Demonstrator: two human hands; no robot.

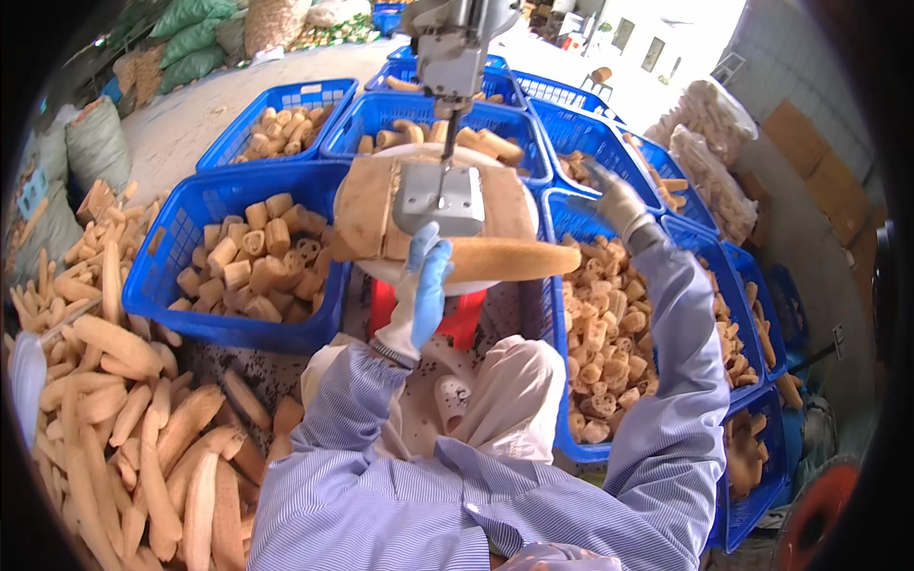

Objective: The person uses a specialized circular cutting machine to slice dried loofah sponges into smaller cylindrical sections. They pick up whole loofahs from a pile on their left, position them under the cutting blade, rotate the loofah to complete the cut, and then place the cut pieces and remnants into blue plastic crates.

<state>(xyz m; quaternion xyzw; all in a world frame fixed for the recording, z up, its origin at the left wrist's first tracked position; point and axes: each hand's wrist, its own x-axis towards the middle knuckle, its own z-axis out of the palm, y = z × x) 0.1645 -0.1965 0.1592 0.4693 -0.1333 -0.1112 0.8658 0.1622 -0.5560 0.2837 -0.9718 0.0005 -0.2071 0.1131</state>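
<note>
My left hand (426,290), in a blue and white glove, grips a long tan dried loofah (514,259) at its left part. The loofah lies crosswise at the near edge of a worn wooden work table (367,205). A metal plate (440,200) is set into that table, and the narrow upright shaft of a machine (457,71) comes down to it. Over the baskets to the right, my right hand (619,202) reaches out in a grey and white glove. Its fingers are stretched, with nothing visible in them.
Blue baskets surround the table: the left one (238,333) holds short loofah pieces, and the right one (562,381) holds smaller ones. Whole loofahs (181,428) are heaped at the left. Full sacks (100,143) stand farther back. A round red and black object (819,514) is at lower right.
</note>
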